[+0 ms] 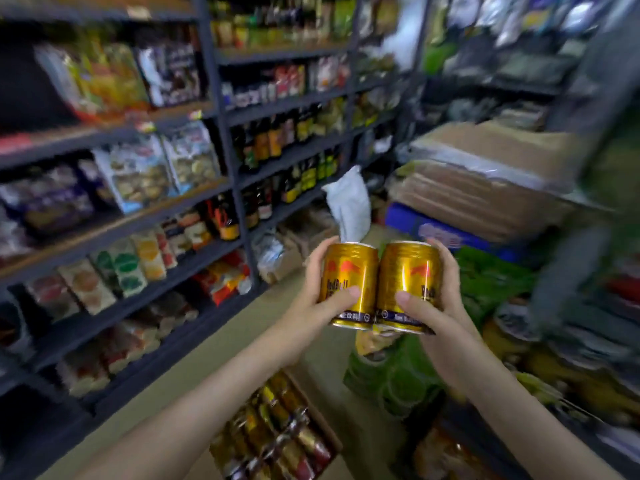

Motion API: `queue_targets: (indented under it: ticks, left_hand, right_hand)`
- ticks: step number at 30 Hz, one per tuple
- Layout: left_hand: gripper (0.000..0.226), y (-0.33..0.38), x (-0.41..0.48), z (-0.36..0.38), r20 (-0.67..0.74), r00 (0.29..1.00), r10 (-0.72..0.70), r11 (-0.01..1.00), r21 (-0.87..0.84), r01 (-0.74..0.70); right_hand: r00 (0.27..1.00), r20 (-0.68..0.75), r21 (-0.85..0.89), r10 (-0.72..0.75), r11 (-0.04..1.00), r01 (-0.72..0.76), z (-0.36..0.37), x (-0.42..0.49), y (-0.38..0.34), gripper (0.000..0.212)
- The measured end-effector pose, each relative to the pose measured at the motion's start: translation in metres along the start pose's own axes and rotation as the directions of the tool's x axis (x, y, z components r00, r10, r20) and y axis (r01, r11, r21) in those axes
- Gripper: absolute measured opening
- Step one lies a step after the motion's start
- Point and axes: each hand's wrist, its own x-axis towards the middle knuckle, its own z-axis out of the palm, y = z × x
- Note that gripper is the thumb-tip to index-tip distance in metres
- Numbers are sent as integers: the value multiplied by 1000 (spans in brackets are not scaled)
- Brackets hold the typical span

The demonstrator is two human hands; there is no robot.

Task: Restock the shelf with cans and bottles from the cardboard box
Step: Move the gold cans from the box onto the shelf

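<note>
Stretched forward, the left hand [320,301] gripped the left can [349,271], the right hand [441,296] the right can [405,271], thumbs in front. The cans touched between the grips.

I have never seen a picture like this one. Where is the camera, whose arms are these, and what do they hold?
There is no machine here. A person wears one wide-angle camera on the head, so you look forward and down along their two bare arms. The left hand grips one gold can, the right hand grips a second gold can; the cans are side by side, tops up. Below, on the floor, stands an open cardboard box with more cans. On the left are dark shelves with packets and bottles.
</note>
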Motion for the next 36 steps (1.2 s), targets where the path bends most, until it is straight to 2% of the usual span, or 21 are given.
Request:
queue_targets:
  ticks: [6,10,12,15,21,24,26,29,31,33,36]
  left_hand:
    - [66,49,-45,204,314,941,128,975,132,-177]
    - [60,74,-78,350,446,865,229,945,113,-308]
    - [56,86,-92,416,483,838,252,943,70,-324]
    - [63,108,-108,514,534,800,273,942,22,-336]
    - [60,153,-112,677,557,770,313,931,-20,-364]
    - [76,167,-100,748,553,743,377,898,-20,-440]
    - [83,169,-89,790,535,735,417,876,-22,-482]
    - [70,165,-65,845,480,742,468,850,-16,-526]
    - [69,165,-47,872,452,751,481,831,36,-555]
    - [70,166,-30,894,448,772,451,830,107,-547]
    - [72,166,-7,912,422,811,406,821,222,-526]
  right_hand:
    - [967,-150,-124,-207,974,189,-126,-173,-106,81]
    - [907,-274,-214,-321,939,268,-206,-287,-176,73]
    - [871,-333,-257,-361,924,284,-241,-332,-213,69]
    - [808,-419,-327,-415,899,292,-293,-397,-267,74]
    - [645,-602,-389,-472,878,279,-397,-499,-345,77]
    - [586,-635,-426,-504,861,279,-451,-543,-377,81]
    - [583,-620,-479,-525,842,249,-488,-566,-395,81]
    - [587,-591,-580,-553,797,166,-546,-583,-420,68]
    - [591,-572,-646,-569,756,103,-581,-584,-439,71]
    - [614,-553,-692,-563,721,38,-608,-580,-460,76]
    - [688,-490,-704,-536,708,51,-640,-563,-492,72]
